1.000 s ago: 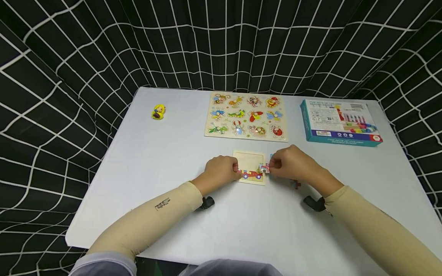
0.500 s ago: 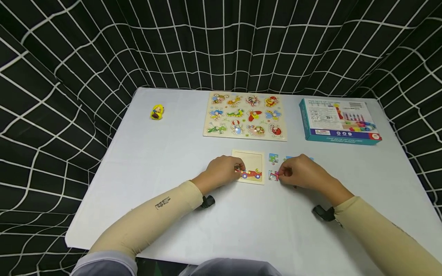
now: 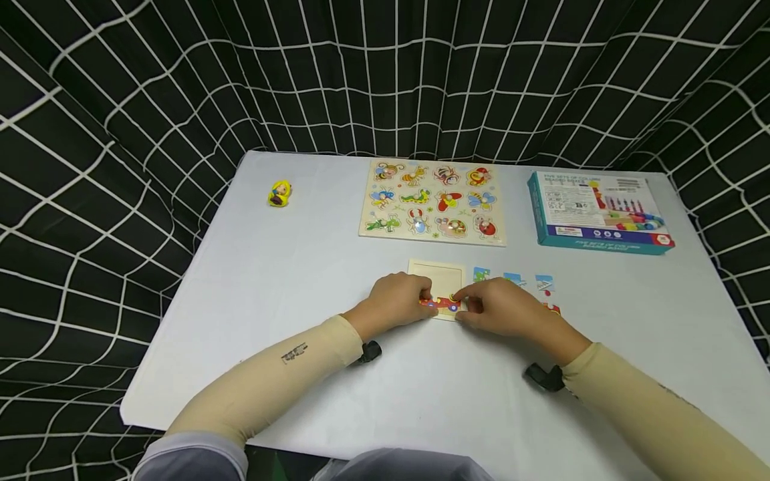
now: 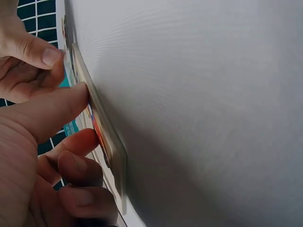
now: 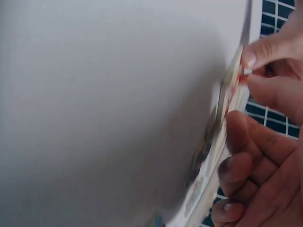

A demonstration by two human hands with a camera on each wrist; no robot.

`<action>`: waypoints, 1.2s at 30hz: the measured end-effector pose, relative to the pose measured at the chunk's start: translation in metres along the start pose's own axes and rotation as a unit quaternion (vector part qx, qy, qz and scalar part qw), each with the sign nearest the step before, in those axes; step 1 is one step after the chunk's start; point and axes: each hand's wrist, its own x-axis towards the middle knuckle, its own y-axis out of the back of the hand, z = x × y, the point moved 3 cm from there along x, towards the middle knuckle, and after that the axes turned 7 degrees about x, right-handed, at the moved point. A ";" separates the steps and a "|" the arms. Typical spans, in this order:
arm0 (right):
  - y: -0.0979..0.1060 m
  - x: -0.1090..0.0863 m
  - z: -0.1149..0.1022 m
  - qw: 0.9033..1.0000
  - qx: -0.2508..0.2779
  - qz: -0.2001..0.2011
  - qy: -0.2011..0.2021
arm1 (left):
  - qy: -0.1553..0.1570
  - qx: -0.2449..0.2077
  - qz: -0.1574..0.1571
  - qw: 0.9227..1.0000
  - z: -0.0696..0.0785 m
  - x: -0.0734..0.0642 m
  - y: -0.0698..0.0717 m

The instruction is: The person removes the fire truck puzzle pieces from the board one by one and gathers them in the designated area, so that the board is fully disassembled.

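A small wooden puzzle board [image 3: 439, 268] lies on the table, with red racing-car pieces [image 3: 444, 304] along its lower side. My left hand [image 3: 398, 299] is at the lower left, thumb against the near edge and fingertips on the car pieces. In the left wrist view the left thumb [image 4: 73, 99] presses that edge, while the other fingers curl over the top. My right hand [image 3: 502, 306] grips the lower right corner, index fingertip on the car's right end. The right wrist view has both hands meeting at the board [image 5: 225, 97]. Fingers hide part of the pieces.
Loose blue puzzle pieces [image 3: 544, 282] lie right of the board, partly behind the right hand. Farther back are an insect peg puzzle [image 3: 433, 202] and a teal-edged bead box [image 3: 601, 212]. A yellow figurine toy [image 3: 279, 194] stands at the back left.
My right hand first drew a pink piece off to the right and set it on the table, then came back to the board's right corner. My left hand has edged right along the car.
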 end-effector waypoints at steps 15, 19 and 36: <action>-0.007 0.007 -0.003 0.999 0.001 0.024 -0.026 | 0.012 0.014 -0.012 1.000 0.002 0.002 0.003; -0.009 0.007 -0.002 0.999 0.006 0.031 -0.011 | 0.015 0.008 -0.014 1.000 0.001 0.002 0.001; -0.004 0.009 -0.007 0.998 -0.025 0.049 -0.021 | 0.022 -0.016 -0.014 1.000 -0.002 0.000 0.001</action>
